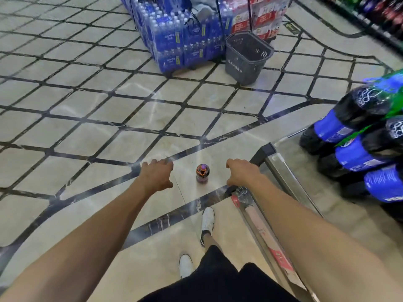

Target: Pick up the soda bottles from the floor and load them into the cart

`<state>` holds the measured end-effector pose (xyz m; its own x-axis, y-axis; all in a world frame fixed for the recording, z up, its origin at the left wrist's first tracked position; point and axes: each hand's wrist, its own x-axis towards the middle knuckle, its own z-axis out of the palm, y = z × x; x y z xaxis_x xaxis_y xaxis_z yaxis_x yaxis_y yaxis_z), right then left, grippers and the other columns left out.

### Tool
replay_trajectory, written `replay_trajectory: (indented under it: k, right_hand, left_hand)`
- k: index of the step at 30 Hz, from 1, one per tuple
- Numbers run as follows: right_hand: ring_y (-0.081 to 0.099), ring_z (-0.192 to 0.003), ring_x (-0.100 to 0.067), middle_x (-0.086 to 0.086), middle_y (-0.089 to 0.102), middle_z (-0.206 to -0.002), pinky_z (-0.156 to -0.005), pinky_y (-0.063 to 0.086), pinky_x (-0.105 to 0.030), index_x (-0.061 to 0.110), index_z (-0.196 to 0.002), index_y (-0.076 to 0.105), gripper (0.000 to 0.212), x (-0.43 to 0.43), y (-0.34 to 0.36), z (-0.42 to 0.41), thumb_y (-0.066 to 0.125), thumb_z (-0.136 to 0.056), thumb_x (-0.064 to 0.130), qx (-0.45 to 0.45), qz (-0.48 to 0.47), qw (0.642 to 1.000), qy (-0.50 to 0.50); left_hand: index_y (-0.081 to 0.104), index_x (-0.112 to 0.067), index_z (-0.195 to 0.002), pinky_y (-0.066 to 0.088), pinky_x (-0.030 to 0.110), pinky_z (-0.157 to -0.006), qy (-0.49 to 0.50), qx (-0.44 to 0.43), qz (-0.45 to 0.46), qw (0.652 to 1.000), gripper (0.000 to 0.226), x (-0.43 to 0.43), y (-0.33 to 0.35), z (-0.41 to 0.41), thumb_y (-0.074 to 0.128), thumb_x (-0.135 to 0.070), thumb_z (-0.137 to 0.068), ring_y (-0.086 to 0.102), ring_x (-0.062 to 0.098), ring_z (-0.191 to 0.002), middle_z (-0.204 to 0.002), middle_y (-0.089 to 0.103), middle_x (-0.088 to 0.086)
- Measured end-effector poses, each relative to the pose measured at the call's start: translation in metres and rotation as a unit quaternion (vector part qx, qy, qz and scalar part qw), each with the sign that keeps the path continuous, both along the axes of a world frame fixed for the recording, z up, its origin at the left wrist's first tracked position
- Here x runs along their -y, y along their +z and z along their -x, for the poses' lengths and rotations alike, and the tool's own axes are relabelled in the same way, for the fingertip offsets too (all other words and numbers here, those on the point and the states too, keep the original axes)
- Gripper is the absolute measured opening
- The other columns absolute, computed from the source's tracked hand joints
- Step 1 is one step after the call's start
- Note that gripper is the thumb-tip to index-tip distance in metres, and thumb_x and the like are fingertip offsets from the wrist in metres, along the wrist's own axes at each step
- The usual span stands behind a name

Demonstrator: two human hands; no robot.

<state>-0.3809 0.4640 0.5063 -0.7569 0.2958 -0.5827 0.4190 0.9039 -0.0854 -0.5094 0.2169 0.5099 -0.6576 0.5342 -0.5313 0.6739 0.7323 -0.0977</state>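
A small dark soda bottle [202,173] with a purple cap stands upright on the tiled floor between my two hands. My left hand [157,174] hovers left of it, fingers loosely curled, holding nothing. My right hand [242,173] hangs to the bottle's right, also empty, just above the cart's metal frame [283,171]. Several large dark soda bottles with blue labels [357,140] lie stacked in the cart at the right edge.
A grey shopping basket [246,56] stands on the floor farther ahead, beside stacked packs of blue water bottles [174,40] and red-and-white cartons [259,16]. A drinks shelf [381,12] runs along the top right. My feet in white shoes [207,223] stand just behind the bottle.
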Motion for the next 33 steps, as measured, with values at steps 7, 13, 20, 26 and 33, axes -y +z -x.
replay_trajectory:
  k: [7, 13, 20, 26, 33]
  right_hand:
    - [0.058, -0.118, -0.032, -0.01, 0.059, -0.131, -0.093, 0.052, -0.045, 0.018, -0.136, 0.05, 0.058, -0.061, -0.054, 0.067, 0.077, -0.087, 0.034, 0.036, 0.048, 0.998, -0.009]
    - [0.059, -0.117, -0.033, -0.01, 0.059, -0.128, -0.092, 0.052, -0.044, 0.018, -0.135, 0.051, 0.057, -0.084, -0.129, 0.114, 0.075, -0.086, 0.036, 0.035, 0.069, 0.997, -0.024]
    - [0.06, -0.113, -0.033, -0.01, 0.06, -0.119, -0.091, 0.054, -0.044, 0.018, -0.127, 0.054, 0.05, -0.086, -0.263, 0.132, 0.078, -0.087, 0.036, 0.071, 0.114, 0.988, -0.076]
    - [0.057, -0.123, -0.034, -0.012, 0.058, -0.129, -0.098, 0.051, -0.045, 0.016, -0.135, 0.051, 0.058, -0.095, -0.35, 0.14, 0.08, -0.088, 0.035, 0.116, 0.116, 0.979, -0.124]
    - [0.058, -0.117, -0.032, -0.009, 0.058, -0.127, -0.094, 0.053, -0.047, 0.019, -0.14, 0.051, 0.062, -0.106, -0.442, 0.156, 0.079, -0.086, 0.031, 0.094, 0.124, 0.975, -0.158]
  left_hand:
    - [0.048, -0.028, -0.141, 0.045, 0.051, -0.107, 0.014, 0.046, 0.045, 0.998, 0.065, -0.054, -0.042, 0.064, 0.071, -0.054, -0.086, 0.051, 0.03, -0.133, -0.146, 0.054, 0.002]
    - [0.045, -0.028, -0.143, 0.043, 0.049, -0.106, 0.047, 0.09, 0.05, 0.994, 0.063, -0.084, -0.112, 0.098, 0.067, -0.054, -0.091, 0.052, 0.03, -0.128, -0.144, 0.054, 0.003]
    - [0.046, -0.022, -0.141, 0.041, 0.048, -0.102, 0.051, 0.153, 0.063, 0.985, 0.061, -0.099, -0.246, 0.124, 0.062, -0.054, -0.092, 0.05, 0.032, -0.126, -0.14, 0.054, 0.006]
    - [0.048, -0.021, -0.14, 0.043, 0.049, -0.1, 0.039, 0.164, 0.096, 0.981, 0.062, -0.089, -0.34, 0.159, 0.063, -0.054, -0.09, 0.052, 0.033, -0.124, -0.136, 0.056, 0.008]
    - [0.046, -0.024, -0.141, 0.044, 0.049, -0.099, 0.053, 0.178, 0.064, 0.98, 0.065, -0.107, -0.441, 0.17, 0.067, -0.055, -0.088, 0.051, 0.033, -0.125, -0.138, 0.055, 0.007]
